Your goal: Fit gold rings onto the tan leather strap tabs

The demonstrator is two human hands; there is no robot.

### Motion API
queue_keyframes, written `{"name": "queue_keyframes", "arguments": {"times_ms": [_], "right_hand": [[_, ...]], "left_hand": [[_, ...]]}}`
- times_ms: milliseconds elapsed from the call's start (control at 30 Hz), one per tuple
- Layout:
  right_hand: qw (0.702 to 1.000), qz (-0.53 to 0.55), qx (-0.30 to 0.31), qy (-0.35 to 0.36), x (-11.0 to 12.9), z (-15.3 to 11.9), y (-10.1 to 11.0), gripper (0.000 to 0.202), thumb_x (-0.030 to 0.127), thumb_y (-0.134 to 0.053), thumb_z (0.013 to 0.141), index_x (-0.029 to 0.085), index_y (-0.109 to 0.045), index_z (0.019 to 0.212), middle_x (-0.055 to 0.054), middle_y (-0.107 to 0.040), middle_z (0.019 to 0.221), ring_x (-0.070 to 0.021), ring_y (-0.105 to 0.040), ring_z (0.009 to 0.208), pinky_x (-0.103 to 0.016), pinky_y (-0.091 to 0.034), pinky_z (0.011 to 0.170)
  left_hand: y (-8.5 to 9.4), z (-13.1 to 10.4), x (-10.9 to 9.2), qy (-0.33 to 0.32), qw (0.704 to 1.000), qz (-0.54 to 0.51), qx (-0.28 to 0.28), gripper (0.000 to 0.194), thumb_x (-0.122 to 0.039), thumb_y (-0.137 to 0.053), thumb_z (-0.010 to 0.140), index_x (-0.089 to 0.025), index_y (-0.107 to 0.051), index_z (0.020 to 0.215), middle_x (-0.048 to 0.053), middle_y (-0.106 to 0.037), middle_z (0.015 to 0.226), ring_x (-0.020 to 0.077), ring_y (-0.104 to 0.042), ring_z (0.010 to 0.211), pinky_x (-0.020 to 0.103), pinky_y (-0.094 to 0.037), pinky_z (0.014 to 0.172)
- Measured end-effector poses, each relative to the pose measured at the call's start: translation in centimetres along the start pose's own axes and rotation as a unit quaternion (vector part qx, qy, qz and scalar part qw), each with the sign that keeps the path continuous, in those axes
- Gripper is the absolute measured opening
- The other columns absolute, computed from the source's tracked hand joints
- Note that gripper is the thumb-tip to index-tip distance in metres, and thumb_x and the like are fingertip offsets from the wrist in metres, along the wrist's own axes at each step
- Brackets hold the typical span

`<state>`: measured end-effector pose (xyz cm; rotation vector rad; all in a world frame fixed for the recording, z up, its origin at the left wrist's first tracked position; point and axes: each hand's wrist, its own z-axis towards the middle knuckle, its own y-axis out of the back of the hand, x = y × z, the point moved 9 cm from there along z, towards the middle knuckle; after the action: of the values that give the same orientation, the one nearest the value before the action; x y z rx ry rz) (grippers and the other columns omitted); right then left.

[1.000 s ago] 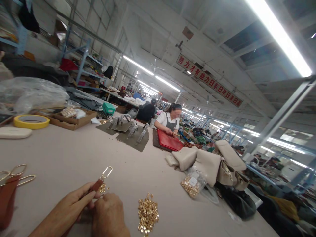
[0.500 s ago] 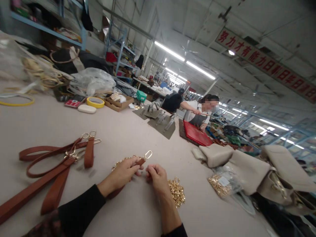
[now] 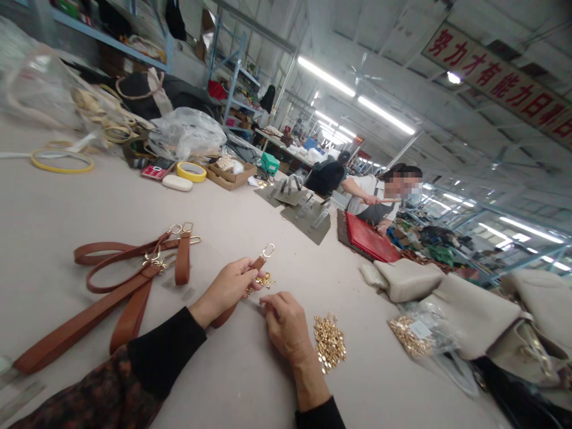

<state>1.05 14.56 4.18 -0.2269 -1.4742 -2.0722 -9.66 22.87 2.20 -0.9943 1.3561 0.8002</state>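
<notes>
My left hand (image 3: 227,289) is closed around a brown leather strap (image 3: 224,317), whose end sticks out above the fingers with a gold clasp (image 3: 268,250) on it. Small gold metal pieces (image 3: 267,279) lie on the table just past these fingers. A little to the right is my right hand (image 3: 288,325), its fingers curled and close together, fingertips near the strap but apart from it. Whatever those fingertips may hold is too small or hidden to see. Beside the right wrist lies a larger heap of small gold fittings (image 3: 329,342).
More brown straps with gold clasps (image 3: 134,286) lie at left. Yellow tape (image 3: 191,172), a cardboard box (image 3: 230,176) and metal plates (image 3: 308,217) stand farther back. Beige bags (image 3: 473,304) and a plastic bag of gold fittings (image 3: 409,336) are at right. A co-worker (image 3: 373,190) handles a red piece (image 3: 370,237).
The view has swung left, shifting the table's things rightward. My right hand has drawn back from the strap end. Gold pieces past my left hand show more clearly. The strap stays in my left hand.
</notes>
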Motion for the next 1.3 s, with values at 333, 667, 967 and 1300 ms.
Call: {"name": "queue_keyframes", "arguments": {"times_ms": [333,667,967,1300], "right_hand": [[0.998,-0.035,0.002,-0.054,-1.1,0.3,-0.9,0.019,0.012,-0.051,0.09,0.02,-0.068,0.094,-0.005,-0.061,0.087,-0.0189,-0.053,0.086,-0.03,-0.04,0.079],[0.907,0.328,-0.117,-0.237,-6.6,0.0,0.3,0.021,0.035,-0.06,0.082,0.015,-0.066,0.085,-0.006,-0.066,0.08,-0.0187,-0.06,0.074,-0.031,-0.046,0.067],[0.842,0.458,-0.137,-0.25,-6.1,-0.1,0.3,0.028,0.041,-0.07,0.076,0.013,-0.067,0.08,-0.002,-0.061,0.064,-0.0104,-0.053,0.057,-0.024,-0.046,0.058],[0.821,0.49,-0.09,-0.28,-5.3,-0.1,-0.9,0.028,0.036,-0.08,0.062,0.014,-0.073,0.079,-0.004,-0.066,0.063,-0.0132,-0.057,0.054,-0.027,-0.05,0.057]], "left_hand": [[-0.7,0.2,0.5,-0.009,1.0,0.001,0.022,0.037,-0.044,-0.058,0.072,-0.013,-0.059,0.092,0.008,-0.063,0.089,0.0192,-0.06,0.072,0.021,-0.033,0.047],[-2.9,-1.0,0.6,-0.02,0.995,0.039,0.095,0.035,-0.042,-0.054,0.077,-0.014,-0.06,0.097,0.01,-0.065,0.099,0.0214,-0.062,0.077,0.021,-0.035,0.046],[-4.1,-1.4,0.7,-0.023,0.99,0.042,0.131,0.03,-0.035,-0.051,0.077,-0.015,-0.063,0.097,0.007,-0.064,0.097,0.0216,-0.065,0.075,0.019,-0.033,0.042],[-4.8,-2.5,-0.5,-0.03,0.982,0.082,0.166,0.022,-0.03,-0.047,0.076,-0.017,-0.06,0.087,0.004,-0.066,0.082,0.0215,-0.063,0.073,0.018,-0.034,0.041]]}}
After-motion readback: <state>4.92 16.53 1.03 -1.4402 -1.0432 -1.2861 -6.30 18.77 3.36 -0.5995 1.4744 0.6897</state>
